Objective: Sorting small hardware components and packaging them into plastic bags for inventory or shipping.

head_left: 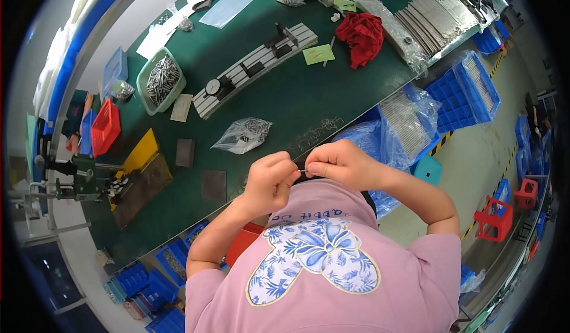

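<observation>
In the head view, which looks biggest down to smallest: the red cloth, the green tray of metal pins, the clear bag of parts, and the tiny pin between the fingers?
1. Green tray of metal pins and red cloth: look alike, unranked.
2. Clear bag of parts.
3. Tiny pin, pinched between left hand and right hand.

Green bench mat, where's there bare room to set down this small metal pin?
Bare green mat lies between the long grey rail fixture, the red cloth and the clear bag of metal parts. It is crowded left, around the green tray of metal pins and red basket. Both hands pinch the pin.
</observation>
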A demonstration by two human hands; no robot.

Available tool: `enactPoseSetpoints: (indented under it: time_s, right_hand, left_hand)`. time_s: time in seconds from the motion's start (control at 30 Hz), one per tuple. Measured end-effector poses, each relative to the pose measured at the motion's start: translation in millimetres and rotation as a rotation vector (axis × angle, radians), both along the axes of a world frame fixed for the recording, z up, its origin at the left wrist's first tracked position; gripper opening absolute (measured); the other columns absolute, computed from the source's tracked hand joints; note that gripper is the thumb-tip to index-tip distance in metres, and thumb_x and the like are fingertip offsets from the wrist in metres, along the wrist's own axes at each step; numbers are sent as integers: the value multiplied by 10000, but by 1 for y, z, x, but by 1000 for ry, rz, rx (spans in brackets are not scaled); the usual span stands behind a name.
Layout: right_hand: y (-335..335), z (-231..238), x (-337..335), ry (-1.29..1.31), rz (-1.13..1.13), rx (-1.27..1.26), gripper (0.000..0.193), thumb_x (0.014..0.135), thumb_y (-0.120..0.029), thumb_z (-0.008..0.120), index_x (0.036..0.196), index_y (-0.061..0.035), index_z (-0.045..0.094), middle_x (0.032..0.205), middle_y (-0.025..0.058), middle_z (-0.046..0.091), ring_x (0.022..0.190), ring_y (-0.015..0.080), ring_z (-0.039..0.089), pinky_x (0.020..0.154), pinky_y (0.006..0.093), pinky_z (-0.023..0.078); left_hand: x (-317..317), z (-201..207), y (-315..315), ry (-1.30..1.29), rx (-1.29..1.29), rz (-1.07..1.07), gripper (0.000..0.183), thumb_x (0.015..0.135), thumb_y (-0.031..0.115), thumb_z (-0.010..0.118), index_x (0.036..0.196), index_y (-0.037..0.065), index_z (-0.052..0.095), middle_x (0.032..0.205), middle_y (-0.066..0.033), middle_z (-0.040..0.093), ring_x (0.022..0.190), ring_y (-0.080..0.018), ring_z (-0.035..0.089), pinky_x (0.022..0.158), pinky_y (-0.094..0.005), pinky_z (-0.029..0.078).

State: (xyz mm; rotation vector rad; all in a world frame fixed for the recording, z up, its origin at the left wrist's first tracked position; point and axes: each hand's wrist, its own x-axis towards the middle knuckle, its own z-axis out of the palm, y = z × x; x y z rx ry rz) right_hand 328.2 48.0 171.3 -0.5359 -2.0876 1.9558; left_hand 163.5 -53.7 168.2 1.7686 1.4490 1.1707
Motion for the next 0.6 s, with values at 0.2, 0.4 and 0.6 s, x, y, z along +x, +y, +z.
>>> enactPoseSetpoints:
  time_s: [0.2, 0.4, 0.6]
  right_hand:
    - [13, -45, 13, -264, 123, 229, 219, 815, -223, 506, 816, -15, 573, 762, 149, 595, 714, 282, 574, 635, 359, 436]
    - [0, -75, -4, -364, -277, 139, 242, 823, -273, 503, 825, -32, 522, 736, 137, 583, 701, 304, 561, 611, 375, 424]
    - [-3, -102, -111, -429, -395, 258, 357, 656, -321, 647, 799, -40, 478, 712, 120, 529, 682, 265, 545, 571, 359, 423]
  left_hand:
    - [4, -38, -8, 293, -169, 33, 118, 769, 80, 561, 678, 14, 523, 635, -119, 475, 567, -277, 493, 514, -365, 374]
    - [-71, -69, -55, 77, -359, 675, 441, 852, 231, 526, 471, 28, 435, 436, -67, 386, 440, -206, 412, 457, -336, 334]
    - [-132, -91, -54, -505, -200, 892, 568, 942, 381, 196, 594, 31, 478, 562, -44, 471, 577, -145, 464, 617, -259, 383]
